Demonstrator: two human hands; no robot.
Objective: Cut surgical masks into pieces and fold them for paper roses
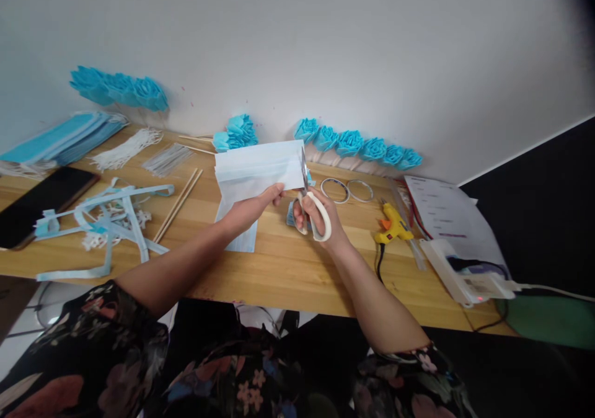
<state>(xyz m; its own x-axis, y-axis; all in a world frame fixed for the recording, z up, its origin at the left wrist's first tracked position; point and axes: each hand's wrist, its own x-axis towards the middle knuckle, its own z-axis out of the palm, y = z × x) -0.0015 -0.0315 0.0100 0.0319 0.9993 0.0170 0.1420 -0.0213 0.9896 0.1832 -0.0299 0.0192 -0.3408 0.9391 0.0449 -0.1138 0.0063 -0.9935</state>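
Observation:
My left hand pinches the lower edge of a pale, pleated sheet of mask fabric, held up above the table. Fingers of my right hand are through the white handles of a pair of scissors. The blades point up along the sheet's right edge; whether they are cutting into it I cannot tell. Below my left hand another pale blue sheet lies on the wood. Some small blue pieces lie beside the scissors, partly hidden by my right hand.
Blue fabric flowers line the wall. To the left are face masks, a phone, cut strips, white cords and wooden sticks. Tape rolls, a yellow glue gun and a power strip lie right.

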